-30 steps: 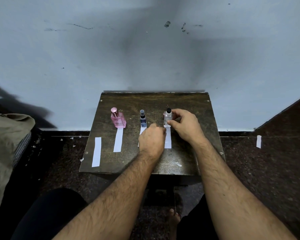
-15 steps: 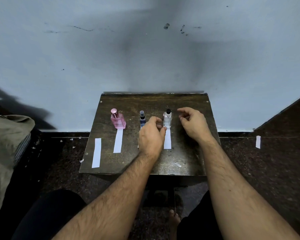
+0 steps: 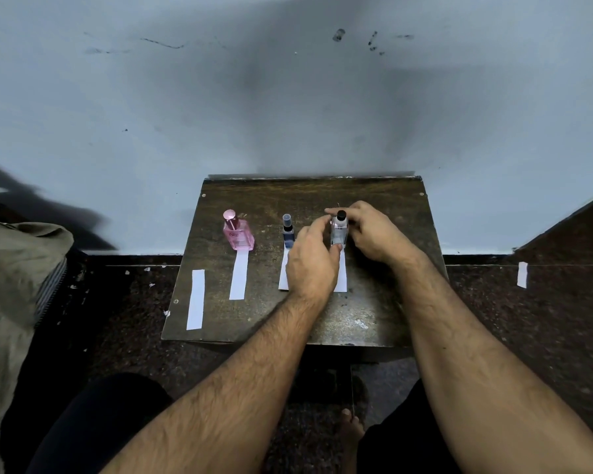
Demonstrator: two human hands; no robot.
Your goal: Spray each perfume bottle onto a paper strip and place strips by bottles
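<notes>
Fingers (image 3: 326, 224) of the left hand (image 3: 310, 265) and the right hand (image 3: 374, 234) curl round the clear bottle (image 3: 338, 232), upright at the table's (image 3: 374, 323) right, thumb at its base. Each of three bottles has a strip before it, so I judge the task nearly done; one spare strip (image 3: 196, 299) lies left. Faint print on the pink bottle (image 3: 238, 234) is unreadable.
</notes>
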